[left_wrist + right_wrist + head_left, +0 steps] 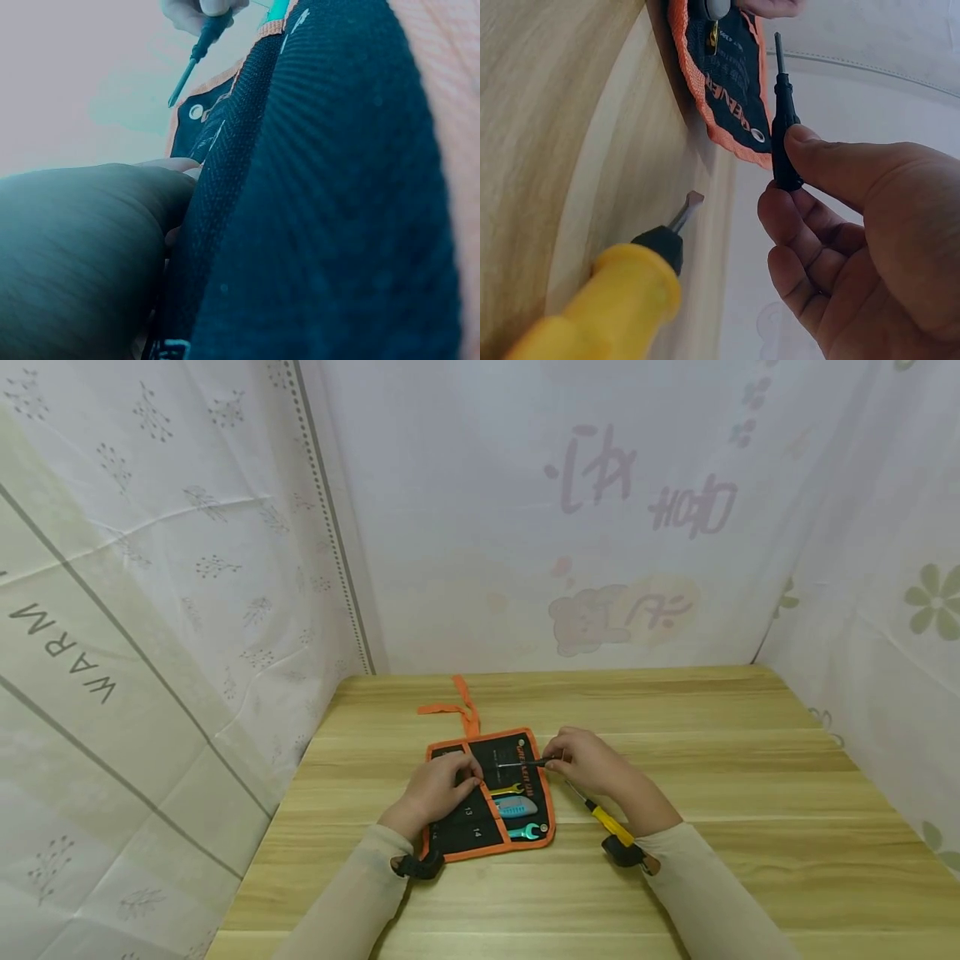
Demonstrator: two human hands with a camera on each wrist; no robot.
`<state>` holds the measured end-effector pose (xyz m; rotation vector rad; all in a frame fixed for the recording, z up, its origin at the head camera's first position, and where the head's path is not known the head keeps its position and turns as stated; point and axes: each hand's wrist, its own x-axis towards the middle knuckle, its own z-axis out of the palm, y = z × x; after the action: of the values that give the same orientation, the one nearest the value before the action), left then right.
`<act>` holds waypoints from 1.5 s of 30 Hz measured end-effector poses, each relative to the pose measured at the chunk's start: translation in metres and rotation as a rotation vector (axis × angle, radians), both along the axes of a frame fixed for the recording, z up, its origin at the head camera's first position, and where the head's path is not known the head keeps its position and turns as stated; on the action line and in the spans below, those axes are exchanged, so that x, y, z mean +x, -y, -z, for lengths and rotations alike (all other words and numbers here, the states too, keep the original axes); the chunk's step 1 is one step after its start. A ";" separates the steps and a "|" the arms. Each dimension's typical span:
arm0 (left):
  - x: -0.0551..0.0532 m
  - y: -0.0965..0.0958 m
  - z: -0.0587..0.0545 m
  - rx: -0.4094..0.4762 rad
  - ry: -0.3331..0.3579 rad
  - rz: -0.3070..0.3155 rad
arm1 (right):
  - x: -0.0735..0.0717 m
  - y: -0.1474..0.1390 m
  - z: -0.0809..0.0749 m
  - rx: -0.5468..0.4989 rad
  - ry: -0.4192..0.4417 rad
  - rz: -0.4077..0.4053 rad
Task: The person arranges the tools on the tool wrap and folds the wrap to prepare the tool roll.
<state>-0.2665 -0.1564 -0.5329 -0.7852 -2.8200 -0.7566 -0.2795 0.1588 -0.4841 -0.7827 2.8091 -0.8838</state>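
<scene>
A black tool pouch [453, 831] with orange edging lies unrolled on the table. My left hand [437, 789] rests over it and pinches the orange pocket edge between thumb and forefinger. Between the thumb and fingers of my right hand [588, 760] is a small black screwdriver [783, 127]. Its shaft points left across the pouch in the head view. The pockets hold a yellow wrench [508, 790], a light blue utility knife [516, 807] and a teal wrench [525, 832], with their upper ends showing. Under the right wrist lies a yellow-handled screwdriver [609, 823], right of the pouch.
Orange tie straps [471, 718] stretch from the pouch's far edge over the wooden table [720, 735]. Printed cloth [480, 527] hangs behind the table and on both sides. Each wrist wears a black camera mount.
</scene>
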 end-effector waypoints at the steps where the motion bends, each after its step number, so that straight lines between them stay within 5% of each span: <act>1: 0.000 0.000 0.000 0.000 0.001 0.000 | 0.000 0.001 0.000 0.002 0.003 0.003; 45: -0.002 -0.001 -0.002 0.035 -0.013 0.023 | -0.012 0.056 0.004 0.194 -0.096 -0.144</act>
<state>-0.2688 -0.1554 -0.5311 -0.8152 -2.7830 -0.7984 -0.2914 0.1031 -0.4876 -1.0058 2.8198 -0.5566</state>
